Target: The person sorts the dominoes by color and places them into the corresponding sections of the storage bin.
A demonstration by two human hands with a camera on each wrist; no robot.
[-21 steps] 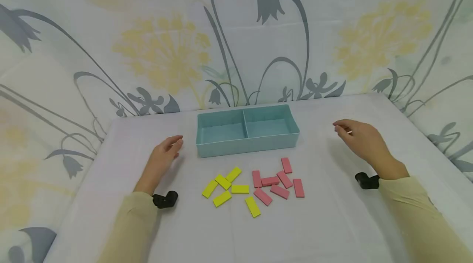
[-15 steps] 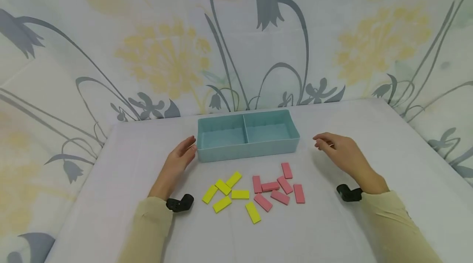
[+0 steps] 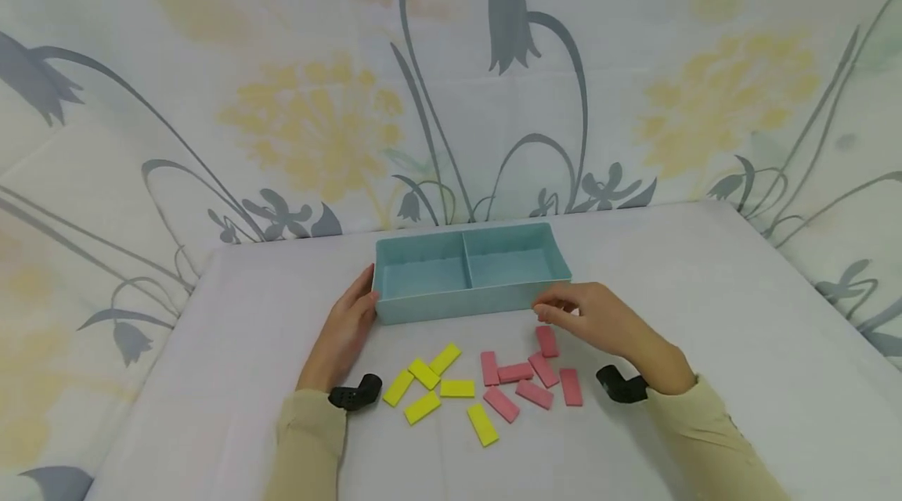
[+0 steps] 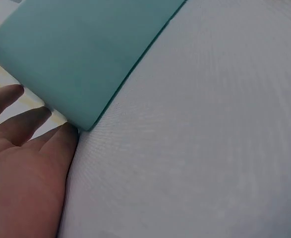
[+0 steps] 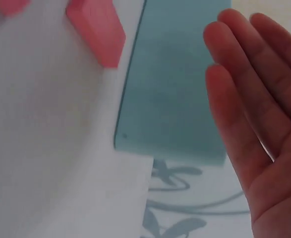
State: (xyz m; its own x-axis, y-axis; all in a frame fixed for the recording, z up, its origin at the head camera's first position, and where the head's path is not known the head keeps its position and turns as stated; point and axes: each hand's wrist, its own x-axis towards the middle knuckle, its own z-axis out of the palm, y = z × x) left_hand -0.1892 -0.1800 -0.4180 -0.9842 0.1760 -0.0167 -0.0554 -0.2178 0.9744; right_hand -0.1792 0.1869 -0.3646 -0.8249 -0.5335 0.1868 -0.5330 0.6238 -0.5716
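Note:
A pale teal box (image 3: 451, 305) with two compartments stands on the table, and both compartments look bare inside. My left hand (image 3: 345, 333) is at the box's left end, its fingertips touching the end wall in the left wrist view. The fingers there are only slightly bent. Over the box's front right corner hovers my right hand (image 3: 602, 321), fingers loosely curved, holding nothing. Just below its fingertips lies a pink block (image 3: 546, 341), the nearest of several flat pink ones. Several flat yellow blocks (image 3: 423, 409) lie in front of the box, to the left of the pink group.
A white cloth (image 3: 451, 470) covers the table. Behind it hangs a curtain (image 3: 310, 125) with grey and yellow flowers. Black wrist cameras (image 3: 355, 393) sit at both cuffs.
My left hand has moved right and now touches the box's end. My right hand has come left and nearer, to above the top pink block. Box and blocks keep their arrangement.

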